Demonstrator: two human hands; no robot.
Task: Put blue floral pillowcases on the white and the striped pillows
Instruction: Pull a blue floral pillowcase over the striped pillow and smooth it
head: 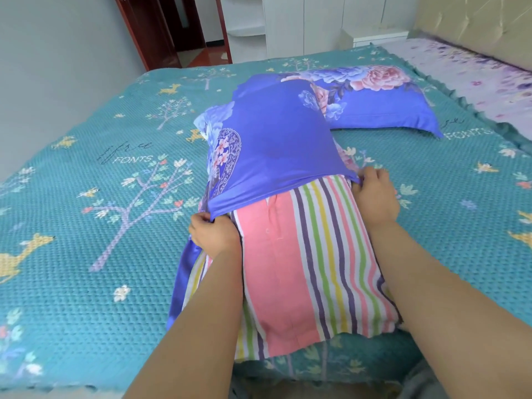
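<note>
Blue cased pillow beyond striped pillow

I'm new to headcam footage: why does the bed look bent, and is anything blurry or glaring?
Head view: the wide-angle lens bows the teal bedspread edges. Light is soft daylight with faint shadows. The hands and striped pillow are fairly sharp; the far headboard is softer, with mild sheen.
</note>
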